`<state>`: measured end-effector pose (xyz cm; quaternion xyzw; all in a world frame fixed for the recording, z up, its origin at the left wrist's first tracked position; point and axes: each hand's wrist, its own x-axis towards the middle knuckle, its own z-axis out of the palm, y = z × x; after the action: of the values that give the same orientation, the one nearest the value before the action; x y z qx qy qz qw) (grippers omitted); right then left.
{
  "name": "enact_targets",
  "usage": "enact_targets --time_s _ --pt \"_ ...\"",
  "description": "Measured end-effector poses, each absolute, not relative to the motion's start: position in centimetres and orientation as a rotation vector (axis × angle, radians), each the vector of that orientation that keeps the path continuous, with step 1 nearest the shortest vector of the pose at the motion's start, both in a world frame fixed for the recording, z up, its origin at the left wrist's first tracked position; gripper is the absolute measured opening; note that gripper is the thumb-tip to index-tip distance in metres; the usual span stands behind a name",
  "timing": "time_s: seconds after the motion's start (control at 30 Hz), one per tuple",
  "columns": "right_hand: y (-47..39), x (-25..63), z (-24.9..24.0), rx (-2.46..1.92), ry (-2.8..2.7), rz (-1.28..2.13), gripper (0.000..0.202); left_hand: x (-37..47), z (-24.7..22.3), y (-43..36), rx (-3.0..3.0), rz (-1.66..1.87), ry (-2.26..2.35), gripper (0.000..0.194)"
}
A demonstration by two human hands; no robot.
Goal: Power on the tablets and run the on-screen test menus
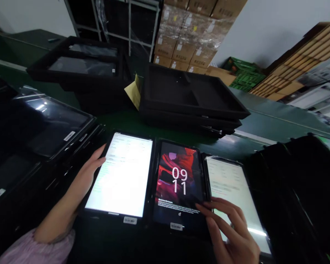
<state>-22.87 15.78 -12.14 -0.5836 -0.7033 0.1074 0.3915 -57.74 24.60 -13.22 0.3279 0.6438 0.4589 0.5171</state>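
Three tablets lie side by side in front of me. My left hand [89, 170] grips the left edge of the left tablet [119, 174], thumb on the front and the other fingers hidden beneath; its screen glows white with faint text. The middle tablet [170, 214] shows a red and dark lock screen reading 09 11. My right hand [233, 229] has its fingers stretched out, a fingertip at the lower right of that screen. Partly under this hand is the right tablet [231, 176], lit with pale text and with a film edge along its top.
Black trays [181, 91] are stacked ahead, a yellow paper [134, 91] beside them. More trays [82, 66] stand at back left. Stacked tablets [55, 121] lie left; a dark pile [297, 183] rises right. Cartons [187, 40] and green crates [242, 75] are farther back.
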Motion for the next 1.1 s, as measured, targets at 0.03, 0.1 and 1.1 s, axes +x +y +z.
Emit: enact_targets --time_s 0.03,0.1,1.1 --pt "15.7 -23.0 -12.3 -1.476 -1.807 0.271 0.028 -57.7 -13.3 24.8 0.824 1.097 1.549 0.072" --pt "15.7 -23.2 -12.5 -1.466 -1.860 0.280 0.029 -57.9 -13.7 24.9 0.867 1.083 1.533 0.074" --pt "15.4 -21.2 -12.8 -1.192 -1.845 0.138 0.045 -57.3 -12.9 25.5 0.777 0.972 1.910 0.051"
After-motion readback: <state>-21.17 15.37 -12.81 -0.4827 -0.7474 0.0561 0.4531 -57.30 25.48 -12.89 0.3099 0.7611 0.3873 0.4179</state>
